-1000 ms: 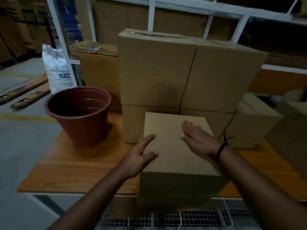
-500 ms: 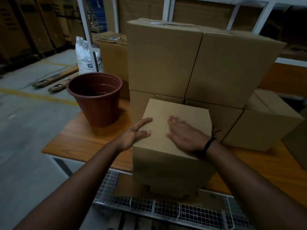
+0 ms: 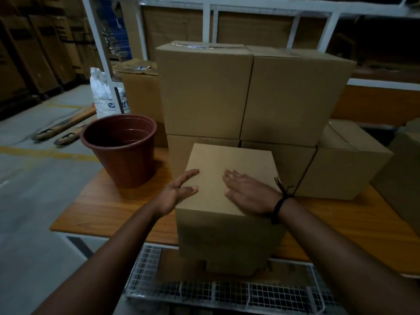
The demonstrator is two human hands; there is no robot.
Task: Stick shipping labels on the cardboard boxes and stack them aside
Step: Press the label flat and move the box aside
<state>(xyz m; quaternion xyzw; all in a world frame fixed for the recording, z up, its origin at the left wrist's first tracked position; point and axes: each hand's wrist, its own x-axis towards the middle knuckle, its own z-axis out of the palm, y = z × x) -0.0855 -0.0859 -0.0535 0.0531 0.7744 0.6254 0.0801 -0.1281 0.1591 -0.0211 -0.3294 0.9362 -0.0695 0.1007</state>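
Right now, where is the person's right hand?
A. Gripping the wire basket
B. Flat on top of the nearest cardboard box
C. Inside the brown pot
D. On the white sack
B: the right hand lies palm-down on the top face of the nearest cardboard box.

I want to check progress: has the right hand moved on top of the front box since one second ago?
Yes. The right hand has slid back toward the near edge of the front box, away from the far edge.
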